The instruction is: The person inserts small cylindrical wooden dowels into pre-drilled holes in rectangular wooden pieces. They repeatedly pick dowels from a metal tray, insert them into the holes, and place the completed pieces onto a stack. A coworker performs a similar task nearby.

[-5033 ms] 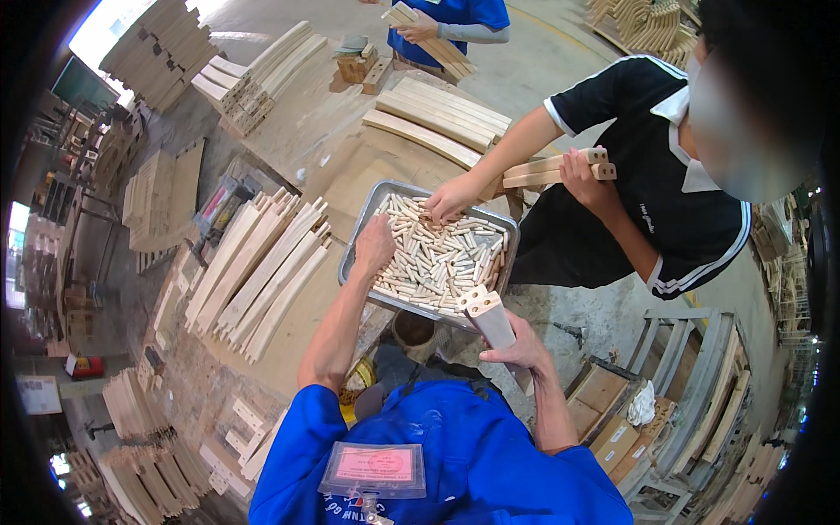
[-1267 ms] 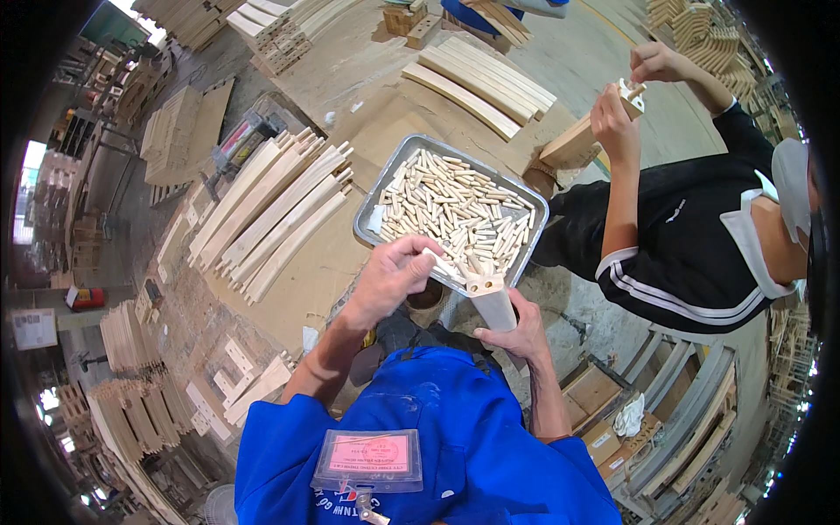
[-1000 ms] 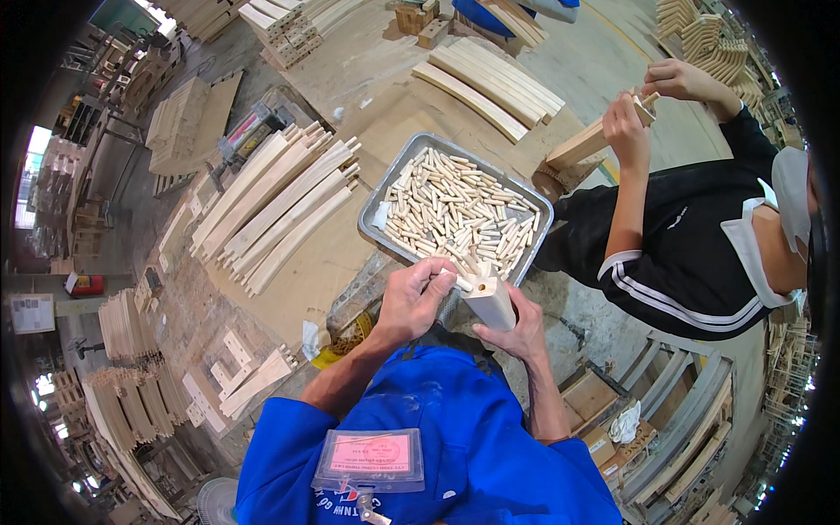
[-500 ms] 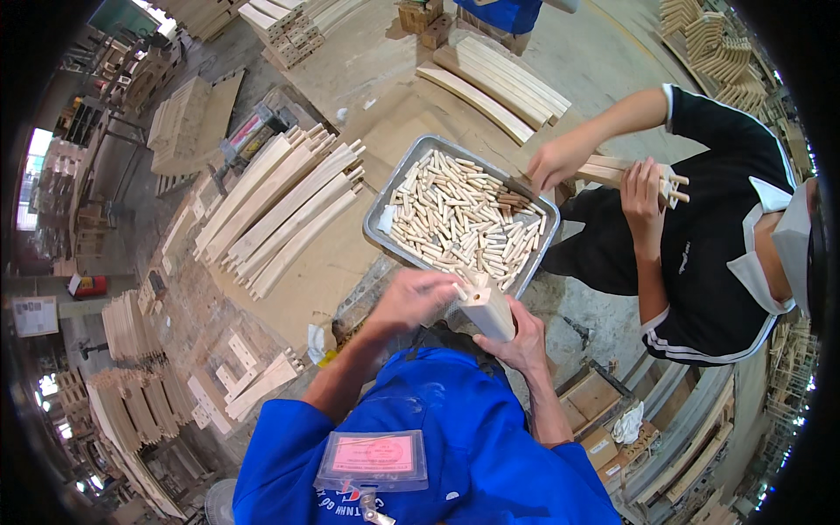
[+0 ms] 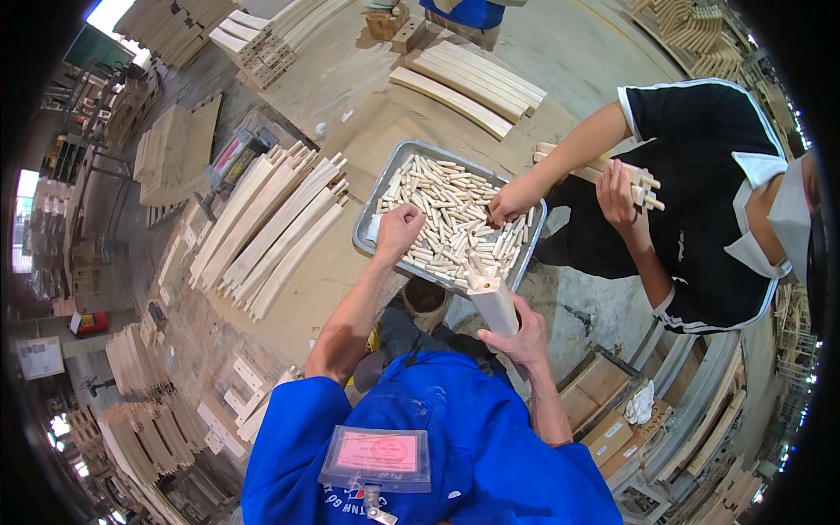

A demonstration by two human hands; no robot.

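Observation:
My right hand point(image 5: 525, 339) is wrapped round a pale wooden bar point(image 5: 495, 308), tilted up toward the tray's near rim; a dark hole shows in its end. My left hand point(image 5: 401, 231) is closed like a fist over the left part of a grey metal tray point(image 5: 371, 191). Whatever is in its fingers is hidden. Many short wooden dowels point(image 5: 443, 187) fill the tray. Across the tray's right side, a co-worker's hand point(image 5: 516, 203) reaches into the dowels. The co-worker's other hand point(image 5: 618, 194) holds wooden bars point(image 5: 643, 182) with dowels sticking out of their ends.
Left of the tray lies a row of curved wooden bars point(image 5: 271, 219) with dowelled ends. More curved bars point(image 5: 468, 87) lie beyond the tray. Drilled wooden pieces point(image 5: 247, 376) are at the lower left. Cardboard boxes point(image 5: 605, 437) stand at the lower right, and the co-worker is close on the right.
My left hand has moved from the bar's end, where it held a dowel, up and left into the tray. The co-worker's reaching hand has moved left into the dowels.

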